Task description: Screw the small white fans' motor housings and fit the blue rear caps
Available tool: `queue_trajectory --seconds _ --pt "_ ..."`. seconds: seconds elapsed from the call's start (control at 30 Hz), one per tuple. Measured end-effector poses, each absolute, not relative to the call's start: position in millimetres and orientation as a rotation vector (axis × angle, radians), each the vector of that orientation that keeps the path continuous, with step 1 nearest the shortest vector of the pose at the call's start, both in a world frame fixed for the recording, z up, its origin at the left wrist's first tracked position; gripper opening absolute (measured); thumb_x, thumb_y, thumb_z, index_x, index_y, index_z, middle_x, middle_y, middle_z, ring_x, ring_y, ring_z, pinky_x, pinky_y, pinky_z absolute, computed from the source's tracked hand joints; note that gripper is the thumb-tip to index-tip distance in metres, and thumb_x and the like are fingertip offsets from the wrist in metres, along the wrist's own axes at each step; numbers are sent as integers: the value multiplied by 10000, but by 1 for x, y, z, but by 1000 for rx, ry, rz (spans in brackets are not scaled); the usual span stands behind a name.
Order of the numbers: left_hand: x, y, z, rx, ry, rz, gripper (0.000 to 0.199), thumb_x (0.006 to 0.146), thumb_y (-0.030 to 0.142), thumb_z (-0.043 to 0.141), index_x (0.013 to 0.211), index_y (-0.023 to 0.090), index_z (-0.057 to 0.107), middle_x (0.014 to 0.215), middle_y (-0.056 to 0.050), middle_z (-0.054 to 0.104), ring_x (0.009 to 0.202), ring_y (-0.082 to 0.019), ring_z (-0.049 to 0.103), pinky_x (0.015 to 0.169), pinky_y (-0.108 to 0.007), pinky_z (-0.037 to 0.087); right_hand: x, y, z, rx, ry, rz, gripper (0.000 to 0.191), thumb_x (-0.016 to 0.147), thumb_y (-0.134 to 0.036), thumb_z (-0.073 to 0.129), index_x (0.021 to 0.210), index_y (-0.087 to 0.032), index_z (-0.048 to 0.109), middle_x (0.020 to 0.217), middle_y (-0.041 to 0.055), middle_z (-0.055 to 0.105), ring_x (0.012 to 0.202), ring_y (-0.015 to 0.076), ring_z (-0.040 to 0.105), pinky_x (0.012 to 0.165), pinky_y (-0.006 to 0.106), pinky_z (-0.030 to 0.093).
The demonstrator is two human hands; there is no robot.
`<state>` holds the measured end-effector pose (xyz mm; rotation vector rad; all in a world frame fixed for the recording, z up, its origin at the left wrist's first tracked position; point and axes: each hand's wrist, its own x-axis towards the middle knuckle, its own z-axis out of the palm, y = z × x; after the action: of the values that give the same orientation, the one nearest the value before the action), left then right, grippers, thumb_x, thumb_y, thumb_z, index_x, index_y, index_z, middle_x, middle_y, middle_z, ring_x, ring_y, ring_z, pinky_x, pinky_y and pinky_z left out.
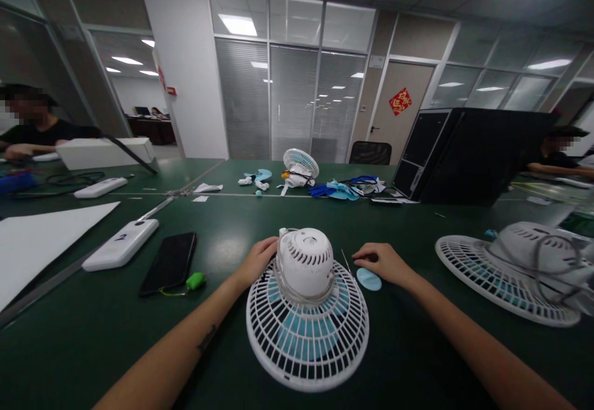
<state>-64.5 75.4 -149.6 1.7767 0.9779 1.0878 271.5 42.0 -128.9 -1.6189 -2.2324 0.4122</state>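
And here's your fan (pixel 307 311), cage down on the desk (pixel 218 348), motor housing up, right in front of you and between your two hands. Your left hand (pixel 257 260) is in at the far left of it, fingers reaching to the side of the housing, just above the cage rim; the fingertips slip out of sight behind the white shell, so whether they grip or merely rest, you can't tell from here. Over to your right hand (pixel 381 261): it's on the other side, apart from the housing, back of the hand up, fingers loosely bent, tips pointing in toward the fan. Just off those tips there's a thin rod (pixel 346 261), slanting by the cage's right edge; whether you're pinching it, the view can't settle. Right below that hand, a pale blue disc (pixel 369 280) lies flat, close beside the fan's rim. Out wide left, well apart from your left hand, a black phone (pixel 169 263) with a green tag (pixel 195 281) next to it; far right, a second fan (pixel 515 274), cage down as well.
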Motion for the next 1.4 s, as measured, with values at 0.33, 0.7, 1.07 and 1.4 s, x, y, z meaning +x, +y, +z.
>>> queue_trajectory --seconds 0.33,0.7,1.07,1.4 --pt "-63 73 -148 1755 991 1086 485 828 556 508 964 165 763 1033 -66 763 1029 -297 641 965 -375 466 245 14 -114 -1590 -2386 230 224 876 -407 581 891 -209 685 824 50 656 811 222 580 794 391 429" --pt "-63 73 -149 1753 986 1095 538 820 609 521 987 159 762 1084 -80 758 1082 -308 637 997 -390 466 245 8 -110 -1580 -2528 335 272 954 -268 384 1012 -252 649 1045 41 678 1010 219 591 908 422 397" --pt "-63 71 -147 1746 990 1083 526 815 596 516 970 154 755 1064 -76 759 1066 -298 640 979 -367 467 252 8 -110 -1586 -2541 387 316 905 -188 428 1126 -244 647 1080 60 639 1033 226 592 952 465 423" --pt "-64 72 -148 1742 990 1093 517 808 589 529 970 153 756 1070 -79 759 1070 -299 637 982 -370 456 250 2 -107 -1402 -2660 235 281 825 -137 527 960 -252 745 1192 68 596 967 239 623 853 424 490"
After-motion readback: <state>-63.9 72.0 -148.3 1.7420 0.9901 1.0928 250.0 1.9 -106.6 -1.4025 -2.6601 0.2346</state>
